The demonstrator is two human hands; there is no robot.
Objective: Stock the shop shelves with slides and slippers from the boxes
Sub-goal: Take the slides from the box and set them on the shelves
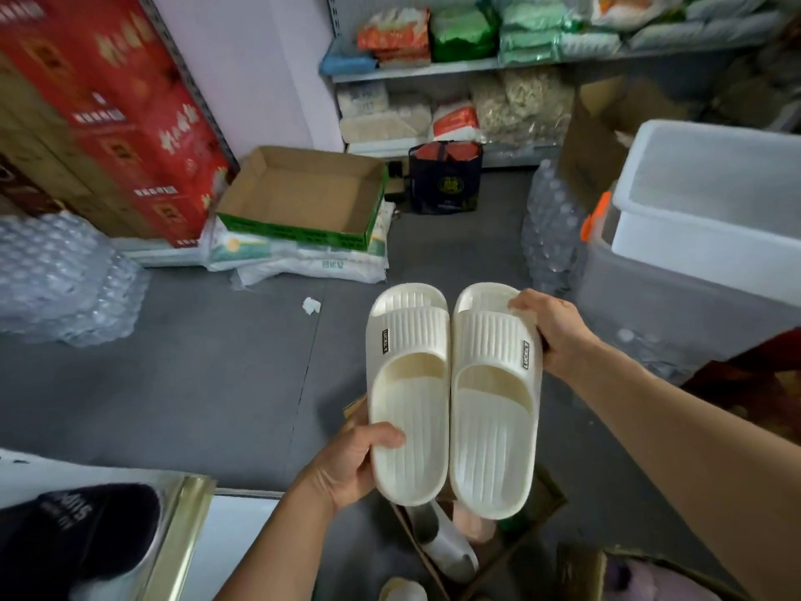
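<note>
2 slides are held side by side above the floor (pixel 195 383), soles down, toes pointing away. The left hand (pixel 351 466) grips the heel end of the left slide (pixel 407 392); the right hand (pixel 550 327) holds the right slide (pixel 494 401) at its outer edge near the strap. Directly below them sits an open cardboard box (pixel 537 505) with more slippers inside. Further ahead, an empty cardboard tray (pixel 303 193) rests on stacked sacks (pixel 303 258), left of a bag (pixel 446 180) standing before the shelves (pixel 416 71). Nested plastic tubs (pixel 702 219) stand at right.
</note>
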